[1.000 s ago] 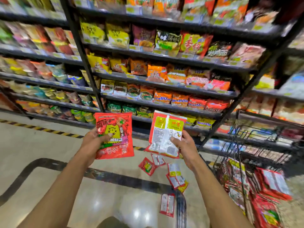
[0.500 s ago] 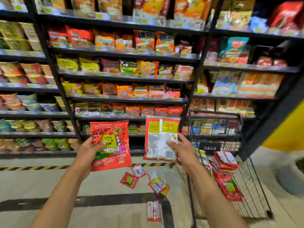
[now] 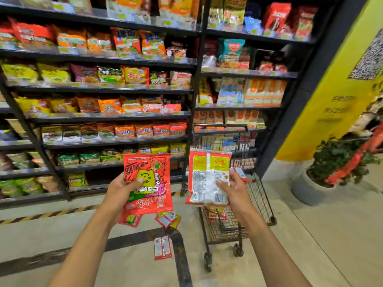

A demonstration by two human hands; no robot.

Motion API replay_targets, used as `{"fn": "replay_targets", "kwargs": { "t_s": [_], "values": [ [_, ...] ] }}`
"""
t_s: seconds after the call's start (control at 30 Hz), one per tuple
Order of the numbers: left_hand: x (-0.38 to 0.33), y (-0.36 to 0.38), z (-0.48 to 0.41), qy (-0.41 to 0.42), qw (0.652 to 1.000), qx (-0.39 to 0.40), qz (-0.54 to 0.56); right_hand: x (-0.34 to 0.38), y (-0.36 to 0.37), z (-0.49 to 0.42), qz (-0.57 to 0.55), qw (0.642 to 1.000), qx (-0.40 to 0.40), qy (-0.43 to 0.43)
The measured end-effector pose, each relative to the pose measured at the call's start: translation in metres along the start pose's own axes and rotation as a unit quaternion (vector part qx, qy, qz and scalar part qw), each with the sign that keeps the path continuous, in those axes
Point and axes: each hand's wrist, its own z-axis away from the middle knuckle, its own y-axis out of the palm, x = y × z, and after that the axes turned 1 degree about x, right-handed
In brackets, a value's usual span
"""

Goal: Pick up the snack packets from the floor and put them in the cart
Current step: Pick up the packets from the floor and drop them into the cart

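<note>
The left hand (image 3: pixel 119 191) pinched a red printed snack packet (image 3: pixel 148 183); the right hand (image 3: pixel 234 188) gripped a white-backed red-edged packet (image 3: pixel 208 179), thumbs on top.

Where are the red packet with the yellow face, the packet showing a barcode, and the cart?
Red packet (image 3: pixel 155 184): head view, its printed front.
Barcode packet (image 3: pixel 204 177): head view, its white back panel.
Cart (image 3: pixel 259 196): head view, its wire side wall.
</note>
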Motion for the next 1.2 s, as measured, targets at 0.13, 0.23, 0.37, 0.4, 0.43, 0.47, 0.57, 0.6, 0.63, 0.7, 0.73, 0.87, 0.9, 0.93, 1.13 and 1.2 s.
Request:
{"fn": "replay_targets", "kwargs": {
  "t_s": [0.13, 0.23, 0.37, 0.4, 0.43, 0.47, 0.57, 0.6, 0.63, 0.7, 0.73, 0.87, 0.9, 0.93, 1.13, 1.2],
  "values": [
    [0.023, 0.077, 0.012, -0.013, 1.000, 0.014, 0.003, -0.006, -0.085, 0.011, -0.002, 1.000, -0.014, -0.005],
    [0.043, 0.143, 0.018, -0.032, 0.999, 0.018, -0.004, -0.004, -0.151, 0.016, 0.005, 1.000, -0.026, -0.010],
    [0.063, 0.217, 0.022, -0.048, 0.999, 0.023, -0.005, -0.010, -0.226, 0.015, 0.004, 0.998, -0.056, -0.005],
    [0.066, 0.232, 0.022, -0.053, 0.998, 0.027, -0.008, -0.011, -0.241, 0.014, 0.005, 0.998, -0.060, -0.001],
    [0.069, 0.246, 0.020, -0.056, 0.998, 0.032, -0.014, -0.012, -0.255, 0.013, 0.006, 0.998, -0.066, 0.004],
    [0.071, 0.260, 0.019, -0.058, 0.997, 0.037, -0.019, -0.013, -0.269, 0.010, 0.006, 0.997, -0.072, 0.008],
    [0.077, 0.294, 0.008, -0.065, 0.996, 0.045, -0.035, -0.019, -0.303, -0.003, 0.008, 0.995, -0.093, 0.024],
    [0.078, 0.303, 0.004, -0.070, 0.996, 0.047, -0.036, -0.022, -0.312, -0.010, 0.007, 0.995, -0.100, 0.029],
    [0.080, 0.310, -0.003, -0.072, 0.996, 0.047, -0.038, -0.024, -0.319, -0.017, 0.007, 0.994, -0.105, 0.034],
    [0.086, 0.323, -0.019, -0.075, 0.995, 0.046, -0.049, -0.031, -0.331, -0.033, 0.009, 0.993, -0.110, 0.042],
    [0.089, 0.329, -0.028, -0.076, 0.995, 0.046, -0.050, -0.033, -0.336, -0.041, 0.011, 0.993, -0.110, 0.046],
    [0.103, 0.352, -0.069, -0.087, 0.995, 0.031, -0.040, -0.042, -0.354, -0.083, 0.020, 0.991, -0.117, 0.058],
    [0.107, 0.358, -0.081, -0.095, 0.994, 0.031, -0.035, -0.044, -0.357, -0.095, 0.023, 0.991, -0.118, 0.061],
    [0.111, 0.363, -0.094, -0.102, 0.994, 0.029, -0.029, -0.047, -0.361, -0.109, 0.025, 0.990, -0.119, 0.067],
    [0.128, 0.397, -0.171, -0.146, 0.987, 0.055, -0.034, -0.067, -0.367, -0.192, 0.037, 0.985, -0.121, 0.117],
    [0.139, 0.406, -0.198, -0.167, 0.983, 0.062, -0.040, -0.077, -0.367, -0.217, 0.051, 0.984, -0.110, 0.133]
  ]
}}
